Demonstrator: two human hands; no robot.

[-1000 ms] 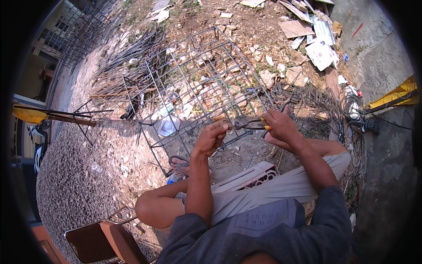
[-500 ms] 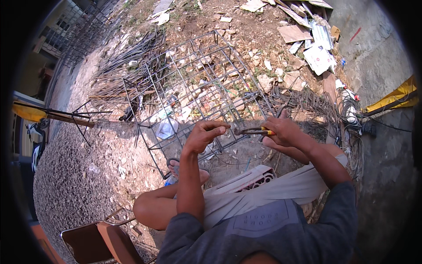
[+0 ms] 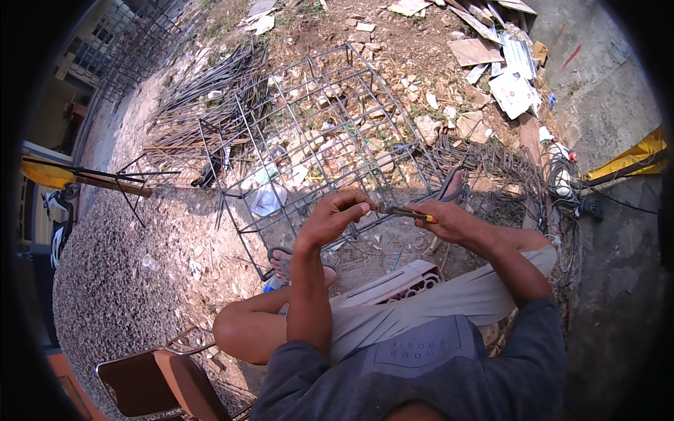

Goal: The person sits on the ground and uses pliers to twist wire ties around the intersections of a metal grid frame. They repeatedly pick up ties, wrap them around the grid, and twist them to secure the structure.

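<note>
My right hand (image 3: 451, 220) is closed around a pair of pincers (image 3: 403, 211) with yellow and red on the handles. Their metal head points left and meets the fingertips of my left hand (image 3: 335, 218). Thumb and forefinger of that hand are pinched together; anything between them is too small to make out. Just beyond both hands, a cage of dark rebar (image 3: 307, 133) tied in a grid lies over the rubble, its near bars passing below my hands.
A pile of loose steel rods (image 3: 210, 98) lies beyond on the left, and a heap of bent bars (image 3: 484, 165) on the right. A pale slatted plastic piece (image 3: 390, 282) sits by my legs. A brown-seated chair (image 3: 140, 386) stands lower left, beside gravel (image 3: 112, 281).
The pincers have moved left and turned, so their head now reaches my left fingertips. My right hand has shifted slightly down and its grip has turned. The left hand has moved only a little.
</note>
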